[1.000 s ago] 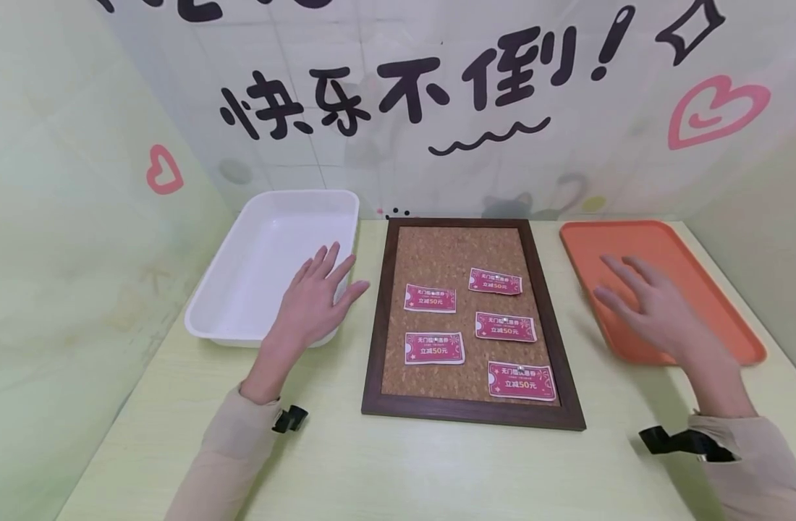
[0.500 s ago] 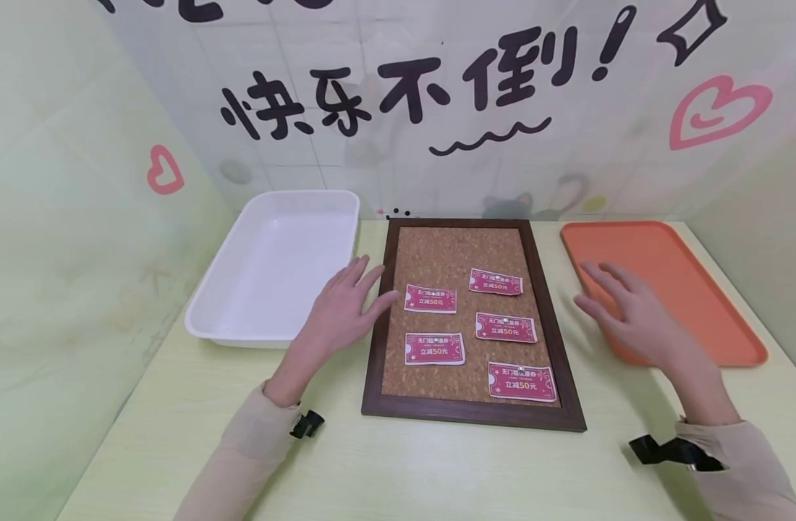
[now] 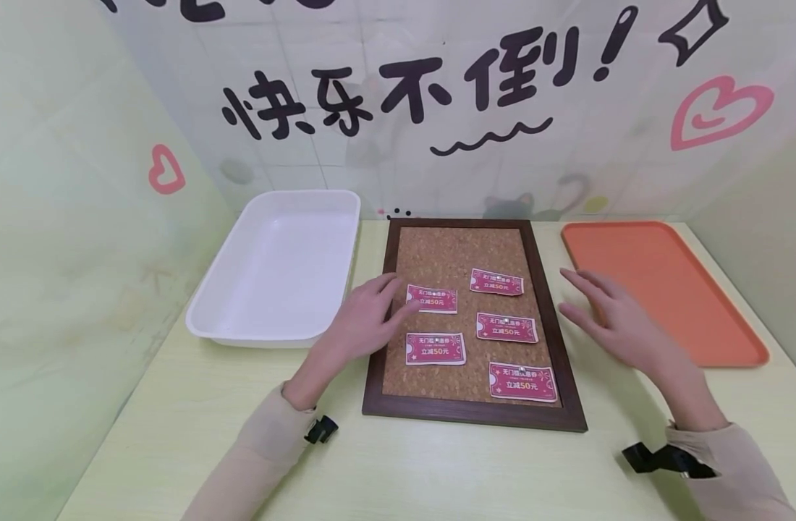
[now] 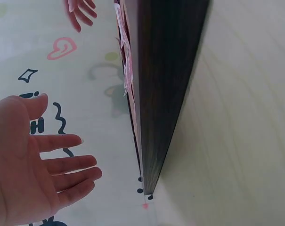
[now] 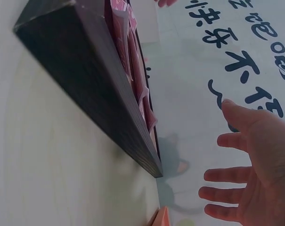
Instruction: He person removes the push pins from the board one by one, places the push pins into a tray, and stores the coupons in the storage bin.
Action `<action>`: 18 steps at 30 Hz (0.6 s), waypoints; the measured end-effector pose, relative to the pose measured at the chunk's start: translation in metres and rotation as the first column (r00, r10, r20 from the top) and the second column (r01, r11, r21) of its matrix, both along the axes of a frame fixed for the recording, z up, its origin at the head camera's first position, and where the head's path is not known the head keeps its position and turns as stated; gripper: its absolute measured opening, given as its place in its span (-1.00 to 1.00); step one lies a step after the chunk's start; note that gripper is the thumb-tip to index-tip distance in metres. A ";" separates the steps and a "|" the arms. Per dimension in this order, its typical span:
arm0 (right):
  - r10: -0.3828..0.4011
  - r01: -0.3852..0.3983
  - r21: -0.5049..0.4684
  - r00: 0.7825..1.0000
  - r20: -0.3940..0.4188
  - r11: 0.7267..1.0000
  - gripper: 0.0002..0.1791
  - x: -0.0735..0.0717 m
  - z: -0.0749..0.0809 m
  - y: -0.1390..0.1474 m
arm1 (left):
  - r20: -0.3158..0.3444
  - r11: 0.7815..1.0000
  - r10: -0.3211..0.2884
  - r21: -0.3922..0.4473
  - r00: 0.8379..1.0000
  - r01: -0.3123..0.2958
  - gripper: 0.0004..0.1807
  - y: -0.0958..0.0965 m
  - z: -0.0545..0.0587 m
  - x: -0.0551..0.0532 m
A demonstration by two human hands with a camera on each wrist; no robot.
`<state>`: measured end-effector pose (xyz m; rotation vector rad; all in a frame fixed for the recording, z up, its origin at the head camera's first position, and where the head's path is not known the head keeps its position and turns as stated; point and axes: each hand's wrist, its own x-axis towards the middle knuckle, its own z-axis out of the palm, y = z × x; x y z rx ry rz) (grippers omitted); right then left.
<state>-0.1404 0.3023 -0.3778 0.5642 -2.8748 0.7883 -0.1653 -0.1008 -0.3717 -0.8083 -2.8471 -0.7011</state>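
Left hand [image 3: 364, 324] and right hand [image 3: 622, 327], fingers loosely extended, holding nothing, both moved inward to opposite sides of the framed corkboard [image 3: 459, 252] lying between white basin [image 3: 274, 271] and orange tray [image 3: 671, 282], apparently bringing its five pinned coupons [image 3: 496, 330] within reach.

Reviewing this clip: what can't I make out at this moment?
Head: fine print on the coupons, too small.
Head: lower-left part of the upper-left coupon, behind the thumb of the left hand.
Head: part of the left edge of the orange tray, behind the right hand.
Right wrist: most of the orange tray, cut off by the bottom edge.
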 end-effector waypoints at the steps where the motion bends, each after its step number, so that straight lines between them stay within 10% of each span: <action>1: 0.005 -0.005 -0.005 1.000 -0.001 1.000 -0.28 0.000 -0.001 -0.001 | 0.007 1.000 -0.007 0.003 1.000 0.007 -0.31 0.002 0.000 0.000; 18: 0.092 -0.094 -0.011 0.987 -0.131 0.995 -0.43 0.008 -0.014 -0.032 | 0.098 0.998 -0.066 0.021 0.993 0.064 -0.34 0.030 -0.012 0.005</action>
